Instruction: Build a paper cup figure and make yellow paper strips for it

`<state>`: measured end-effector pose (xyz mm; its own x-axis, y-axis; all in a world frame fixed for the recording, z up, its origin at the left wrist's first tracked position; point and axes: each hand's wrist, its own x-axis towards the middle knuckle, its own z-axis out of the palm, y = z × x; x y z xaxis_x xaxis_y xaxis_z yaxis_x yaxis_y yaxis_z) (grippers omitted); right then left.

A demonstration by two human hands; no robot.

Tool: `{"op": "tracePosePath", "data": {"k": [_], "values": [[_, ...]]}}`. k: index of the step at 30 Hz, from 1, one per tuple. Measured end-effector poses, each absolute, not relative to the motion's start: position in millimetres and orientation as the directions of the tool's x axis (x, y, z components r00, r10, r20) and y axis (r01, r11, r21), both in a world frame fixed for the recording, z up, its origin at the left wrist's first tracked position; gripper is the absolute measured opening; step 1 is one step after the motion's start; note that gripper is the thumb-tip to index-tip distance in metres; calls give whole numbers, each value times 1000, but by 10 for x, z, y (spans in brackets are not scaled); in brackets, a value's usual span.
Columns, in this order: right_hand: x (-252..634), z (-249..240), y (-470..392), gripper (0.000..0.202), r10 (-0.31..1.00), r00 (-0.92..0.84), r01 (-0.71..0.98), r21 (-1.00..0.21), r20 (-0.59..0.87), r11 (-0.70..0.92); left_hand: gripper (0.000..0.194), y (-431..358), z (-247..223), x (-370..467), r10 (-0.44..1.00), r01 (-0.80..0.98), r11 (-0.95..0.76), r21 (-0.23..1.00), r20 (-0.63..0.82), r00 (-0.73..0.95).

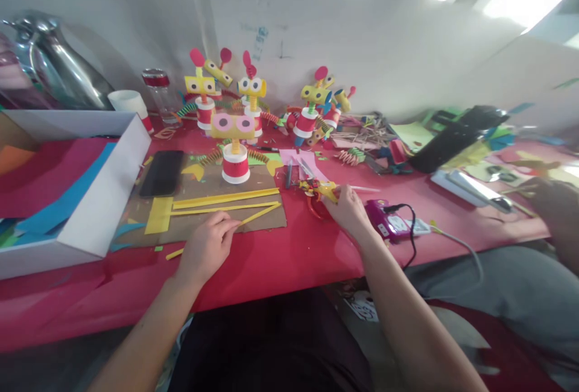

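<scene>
My left hand (210,244) is closed, pinching a thin yellow paper strip (257,215) between thumb and fingers above the cardboard sheet (190,235). Two more yellow strips (226,198) lie on that cardboard, beside a yellow paper piece (159,216). To the right, my right hand (348,208) is closed around what looks like a yellow hot glue gun (326,190), a pale stick (367,189) jutting out behind it. Something red and rounded (316,208) sits under it, partly hidden. Just beyond the strips stands a paper-cup figure (236,164) with pink-rimmed eyes.
Similar paper figures (205,111) stand along the wall. At left are a white box (108,190) of coloured paper and a phone (161,173). A purple device (388,220) with cables and a black bottle (456,139) are to the right. Another person's hand (554,211) works at far right.
</scene>
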<state>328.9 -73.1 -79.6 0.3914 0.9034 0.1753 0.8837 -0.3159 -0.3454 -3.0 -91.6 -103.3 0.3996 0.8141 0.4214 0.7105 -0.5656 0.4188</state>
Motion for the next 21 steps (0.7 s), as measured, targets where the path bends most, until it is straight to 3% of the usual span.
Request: {"op": "tracePosePath", "data": {"k": [12,21], "values": [[3457,-689,-595,32,930,366,894,-274,-8,-355,24,-940,-1019,-36,817,698,-568,436,404,412],[3155,-588,-770,25,923,368,915,-219,113,-338,25,-942,-1033,-40,820,699,-564,440,401,409]]}}
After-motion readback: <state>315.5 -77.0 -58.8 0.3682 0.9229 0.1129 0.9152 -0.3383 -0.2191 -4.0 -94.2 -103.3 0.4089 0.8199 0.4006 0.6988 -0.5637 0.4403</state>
